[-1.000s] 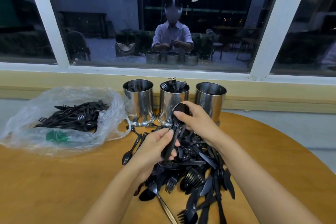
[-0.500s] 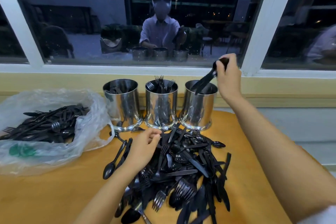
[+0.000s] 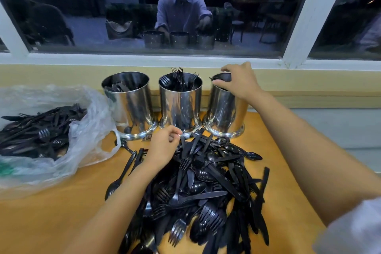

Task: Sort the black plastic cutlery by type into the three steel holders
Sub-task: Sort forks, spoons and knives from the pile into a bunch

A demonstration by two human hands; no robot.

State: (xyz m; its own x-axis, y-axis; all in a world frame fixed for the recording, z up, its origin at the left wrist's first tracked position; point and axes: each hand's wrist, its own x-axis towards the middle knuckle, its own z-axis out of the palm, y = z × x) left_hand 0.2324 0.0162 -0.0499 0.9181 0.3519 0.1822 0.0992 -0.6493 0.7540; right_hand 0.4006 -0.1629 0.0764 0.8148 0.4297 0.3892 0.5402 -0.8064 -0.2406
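Three holders (image 3: 180, 103) in a row at table's (image 3: 51, 212) far edge. Cutlery pile (image 3: 202, 187) just before them. Bag (image 3: 61, 130) of cutlery left.

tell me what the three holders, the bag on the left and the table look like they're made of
Holders: polished steel by the look, with a mirror finish that reflects the cutlery pile.
Bag: thin clear plastic film, crinkled, with the cutlery inside showing through.
Table: smooth orange-tan top with a soft sheen; wood or a laminate, and this view cannot tell which.
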